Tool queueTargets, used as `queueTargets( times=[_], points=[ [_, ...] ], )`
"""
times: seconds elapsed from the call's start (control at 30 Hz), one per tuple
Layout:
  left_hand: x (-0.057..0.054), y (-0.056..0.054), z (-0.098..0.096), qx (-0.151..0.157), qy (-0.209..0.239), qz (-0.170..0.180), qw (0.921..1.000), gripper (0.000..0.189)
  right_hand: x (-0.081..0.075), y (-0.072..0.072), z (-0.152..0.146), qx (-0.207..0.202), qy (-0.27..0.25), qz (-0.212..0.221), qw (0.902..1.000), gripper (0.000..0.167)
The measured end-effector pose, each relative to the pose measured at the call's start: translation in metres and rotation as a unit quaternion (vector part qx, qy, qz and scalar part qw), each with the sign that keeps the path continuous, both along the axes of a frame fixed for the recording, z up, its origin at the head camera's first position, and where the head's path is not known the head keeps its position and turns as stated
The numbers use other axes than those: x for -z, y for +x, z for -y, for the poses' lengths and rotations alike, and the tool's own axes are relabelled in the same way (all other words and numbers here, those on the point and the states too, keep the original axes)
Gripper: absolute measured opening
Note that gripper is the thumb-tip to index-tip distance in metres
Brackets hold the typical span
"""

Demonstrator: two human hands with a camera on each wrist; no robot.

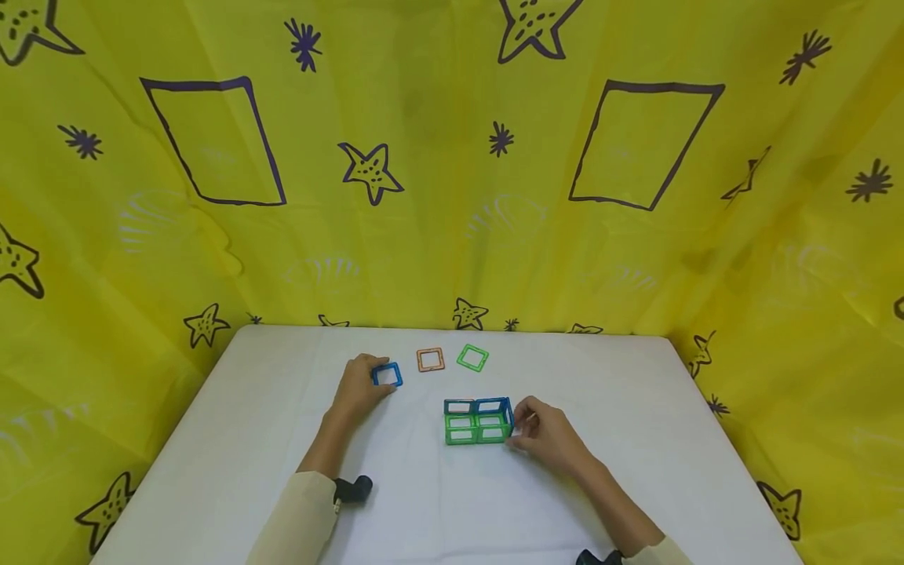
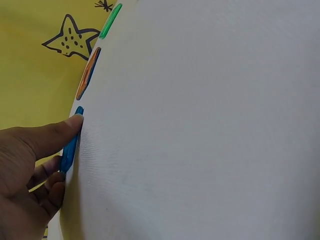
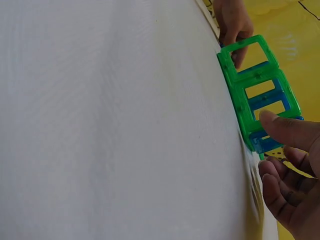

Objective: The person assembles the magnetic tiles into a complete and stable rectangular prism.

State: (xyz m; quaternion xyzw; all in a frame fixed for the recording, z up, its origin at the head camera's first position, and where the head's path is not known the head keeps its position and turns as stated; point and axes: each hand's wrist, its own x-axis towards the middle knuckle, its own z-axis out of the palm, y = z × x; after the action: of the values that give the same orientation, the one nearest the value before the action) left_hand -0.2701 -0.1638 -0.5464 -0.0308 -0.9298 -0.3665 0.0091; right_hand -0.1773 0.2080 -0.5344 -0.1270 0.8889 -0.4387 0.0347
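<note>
My left hand (image 1: 356,388) pinches a blue square magnetic tile (image 1: 385,366) by its edges, thumb on one side and fingers on the other. The tile (image 2: 71,152) shows edge-on in the left wrist view, at the white table surface. To the right stands a box-like magnetic tile structure (image 1: 476,428), green at the front and base, with blue upright tiles at the back and right end. My right hand (image 1: 551,434) holds its right end. In the right wrist view the thumb lies on a green tile (image 3: 239,100); the other fingers curl below, their contact partly hidden.
An orange square tile (image 1: 431,369) and a light green square tile (image 1: 469,366) lie flat beyond the structure. The white table (image 1: 438,502) meets a yellow curtain (image 1: 438,251) with star drawings at its back and sides.
</note>
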Motion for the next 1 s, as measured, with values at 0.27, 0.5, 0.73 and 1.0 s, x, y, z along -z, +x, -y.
queueTargets(
  times=[0.27,0.5,0.73,1.0],
  points=[
    [-0.003,-0.001,0.003,-0.005,0.006,0.037,0.9993,0.063,0.005,-0.003,-0.004,0.000,-0.021,0.015,0.9997,0.074],
    [-0.002,-0.001,0.006,0.000,0.023,0.026,0.9994,0.059,0.006,-0.005,-0.005,-0.008,-0.021,0.018,0.9996,0.069],
    [0.000,0.001,0.009,-0.003,0.036,-0.001,0.9993,0.059,0.010,-0.009,-0.007,-0.027,-0.025,0.022,0.9991,0.072],
    [-0.003,0.008,0.011,-0.010,0.070,-0.019,0.9973,0.060,0.012,-0.009,-0.008,-0.043,-0.033,0.021,0.9983,0.071]
  ],
)
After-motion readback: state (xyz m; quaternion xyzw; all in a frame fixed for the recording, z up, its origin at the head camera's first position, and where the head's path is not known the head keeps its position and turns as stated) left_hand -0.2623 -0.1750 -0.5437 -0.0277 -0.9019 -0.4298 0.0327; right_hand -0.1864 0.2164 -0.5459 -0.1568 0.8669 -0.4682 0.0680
